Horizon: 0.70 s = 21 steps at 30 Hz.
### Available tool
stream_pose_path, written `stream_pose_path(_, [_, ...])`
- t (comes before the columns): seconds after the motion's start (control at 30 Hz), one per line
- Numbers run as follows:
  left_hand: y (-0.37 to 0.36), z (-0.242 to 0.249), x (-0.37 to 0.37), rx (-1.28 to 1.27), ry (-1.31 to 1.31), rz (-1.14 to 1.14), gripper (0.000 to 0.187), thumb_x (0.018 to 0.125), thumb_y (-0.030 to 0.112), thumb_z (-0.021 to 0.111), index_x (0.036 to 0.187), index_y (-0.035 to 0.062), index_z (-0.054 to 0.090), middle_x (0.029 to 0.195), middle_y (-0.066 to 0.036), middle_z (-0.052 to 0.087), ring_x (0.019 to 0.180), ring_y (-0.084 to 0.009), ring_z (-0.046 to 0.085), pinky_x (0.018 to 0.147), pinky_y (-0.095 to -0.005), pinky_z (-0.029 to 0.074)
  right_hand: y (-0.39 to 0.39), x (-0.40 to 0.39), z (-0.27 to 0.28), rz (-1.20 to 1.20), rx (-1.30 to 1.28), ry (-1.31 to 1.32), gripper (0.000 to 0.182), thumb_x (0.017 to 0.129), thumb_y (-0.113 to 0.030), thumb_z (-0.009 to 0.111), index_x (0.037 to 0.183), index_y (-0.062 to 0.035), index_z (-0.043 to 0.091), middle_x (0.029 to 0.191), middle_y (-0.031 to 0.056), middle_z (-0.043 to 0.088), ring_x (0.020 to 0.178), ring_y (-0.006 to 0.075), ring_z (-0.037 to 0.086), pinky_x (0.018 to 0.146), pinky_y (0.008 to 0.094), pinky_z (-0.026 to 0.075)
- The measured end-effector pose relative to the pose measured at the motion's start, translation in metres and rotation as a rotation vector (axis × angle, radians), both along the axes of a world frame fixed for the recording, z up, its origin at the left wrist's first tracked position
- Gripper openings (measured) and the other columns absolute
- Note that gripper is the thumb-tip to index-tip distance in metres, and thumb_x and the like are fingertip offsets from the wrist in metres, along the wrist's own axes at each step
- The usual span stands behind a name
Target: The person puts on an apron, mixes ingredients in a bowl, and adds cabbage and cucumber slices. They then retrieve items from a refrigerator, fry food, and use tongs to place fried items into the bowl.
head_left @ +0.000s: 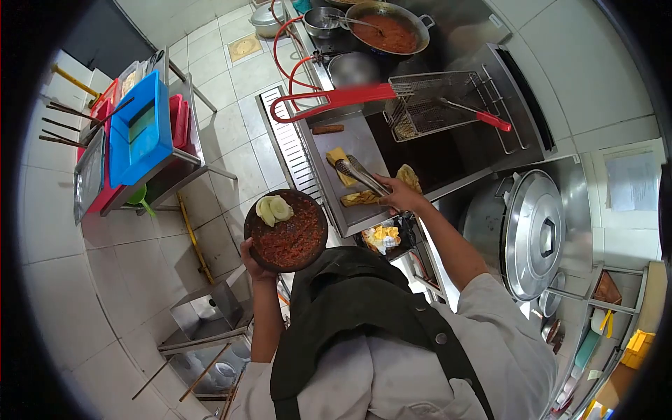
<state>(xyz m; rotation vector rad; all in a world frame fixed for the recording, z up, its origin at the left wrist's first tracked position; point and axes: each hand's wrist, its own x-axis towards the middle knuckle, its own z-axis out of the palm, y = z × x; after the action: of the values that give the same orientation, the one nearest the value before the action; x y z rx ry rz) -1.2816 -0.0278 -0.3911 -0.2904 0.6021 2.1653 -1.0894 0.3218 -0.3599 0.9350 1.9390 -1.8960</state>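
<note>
My left hand (256,263) grips the rim of a dark round bowl (323,241) from below left. Chunky red sauce (285,238) fills the bowl, and pale green-white slices (274,209) lie on it near the far edge. My right hand (404,195) is closed around metal tongs (374,183), whose tips rest right at a yellow folded food piece (339,159) on the steel fryer tray (364,147). More yellow pieces (360,199) lie below the tongs and another (408,177) just beyond my hand. A brown roll (327,129) sits farther up the tray.
A red-handled fryer basket (427,115) spans the dark fryer well (392,143), with red-handled tongs (483,117) across it. Behind stands a pan of red sauce (385,35). A large lidded pot (535,234) is at right; a blue tub (143,133) stands on the left cart.
</note>
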Motion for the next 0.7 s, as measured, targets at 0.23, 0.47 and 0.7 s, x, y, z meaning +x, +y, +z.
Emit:
stream_pose_path(0.23, [0.003, -0.018, -0.013, 0.017, 0.006, 0.007, 0.050, 0.083, 0.030, 0.051, 0.125, 0.0036, 0.050, 0.125, -0.016, 0.055, 0.113, -0.0326, 0.053, 0.098, -0.0469, 0.041, 0.011, 0.017, 0.006, -0.015, -0.115, 0.053, 0.071, 0.081, 0.003, 0.058, 0.144, -0.0142, 0.030, 0.087, 0.0034, 0.057, 0.057, 0.0065, 0.049, 0.048, 0.0219, 0.046])
stream_pose_path(0.47, [0.022, -0.003, -0.016, 0.030, 0.017, 0.000, 0.052, 0.081, 0.030, 0.051, 0.124, 0.0005, 0.050, 0.121, -0.017, 0.057, 0.109, -0.0330, 0.056, 0.095, -0.0459, 0.044, 0.003, 0.017, 0.009, -0.107, -0.059, -0.065, 0.054, 0.093, -0.003, 0.044, 0.144, -0.0146, 0.031, 0.082, 0.0036, 0.057, 0.053, 0.0063, 0.049, 0.046, 0.0222, 0.045])
stream_pose_path(0.7, [0.008, -0.006, -0.018, -0.016, 0.014, 0.033, 0.053, 0.081, 0.031, 0.052, 0.125, 0.0012, 0.049, 0.123, -0.018, 0.056, 0.111, -0.0337, 0.055, 0.096, -0.0474, 0.044, 0.020, 0.021, 0.003, 0.075, 0.054, 0.029, 0.052, 0.092, -0.006, 0.047, 0.142, -0.0151, 0.033, 0.083, 0.0049, 0.059, 0.049, 0.0079, 0.049, 0.046, 0.0227, 0.044])
